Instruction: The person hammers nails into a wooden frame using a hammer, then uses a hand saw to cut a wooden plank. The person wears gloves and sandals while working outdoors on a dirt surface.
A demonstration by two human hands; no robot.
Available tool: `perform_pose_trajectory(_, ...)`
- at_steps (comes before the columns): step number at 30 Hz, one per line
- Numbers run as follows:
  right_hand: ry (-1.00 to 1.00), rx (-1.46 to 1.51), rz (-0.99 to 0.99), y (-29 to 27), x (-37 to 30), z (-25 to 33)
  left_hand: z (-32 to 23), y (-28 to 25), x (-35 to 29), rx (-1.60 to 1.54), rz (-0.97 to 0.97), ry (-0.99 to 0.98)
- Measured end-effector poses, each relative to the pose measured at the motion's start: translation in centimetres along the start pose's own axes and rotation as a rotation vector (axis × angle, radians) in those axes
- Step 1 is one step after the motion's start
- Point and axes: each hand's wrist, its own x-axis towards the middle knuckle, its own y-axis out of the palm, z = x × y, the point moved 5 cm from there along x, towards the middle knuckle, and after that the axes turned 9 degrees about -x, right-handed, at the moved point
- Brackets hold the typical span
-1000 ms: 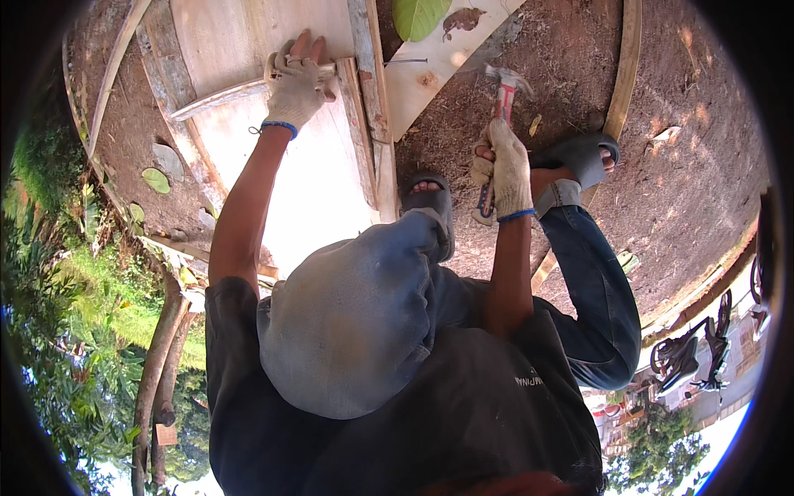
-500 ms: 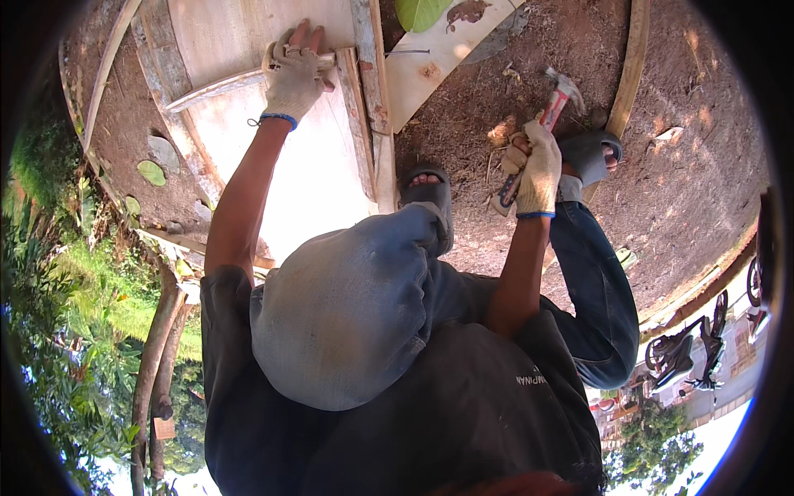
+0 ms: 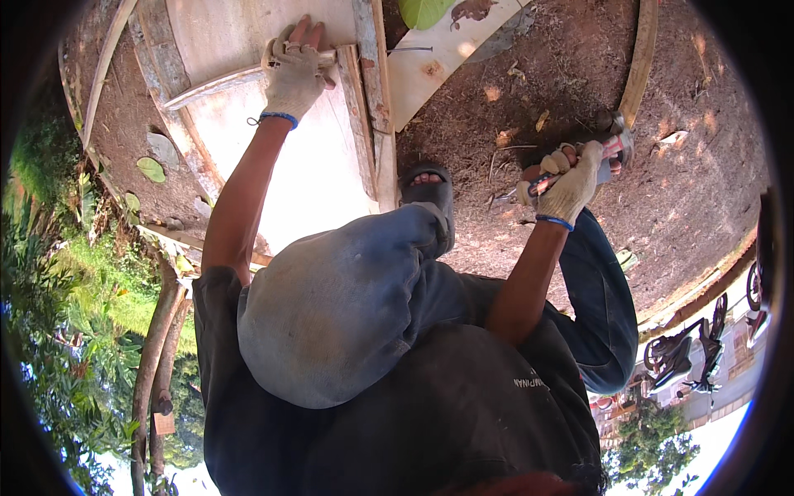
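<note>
My left hand (image 3: pixel 295 78), in a cream work glove with bare fingertips, lies over a thin wooden strip (image 3: pixel 211 89). Its fingers stretch out past the strip onto a pale wooden panel (image 3: pixel 322 140). The strip crosses that panel and meets an upright batten (image 3: pixel 356 107) along the panel's right side. Off to the right, my gloved right hand (image 3: pixel 571 182) is closed around the handle of a claw hammer (image 3: pixel 614 147). The hammer's metal head points away to the right, near my right foot, and its grip is partly hidden by my fingers.
A long nail (image 3: pixel 411 49) sticks out beside the panel's right frame rail (image 3: pixel 380 124). Beyond it lies a pale board piece (image 3: pixel 413 83) under a green leaf (image 3: pixel 425 11). A curved wooden length (image 3: pixel 638 62) rests on brown soil. My sandalled left foot (image 3: pixel 427 186) stands beside the panel.
My right hand has swung the hammer to the right and turned it, so its head now points rightward instead of away from me. My left hand stays on the strip.
</note>
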Motion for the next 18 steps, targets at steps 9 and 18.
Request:
perform_pose_trajectory(9,0.387,-0.458,0.5,5.3,-5.1,-7.9,-0.6,0.5,0.6,0.086,-0.085,0.073)
perform_pose_trajectory(18,-0.028,-0.091,-0.051,5.8,-2.6,-6.1,-1.5,-0.5,0.7,0.126,-0.078,0.04)
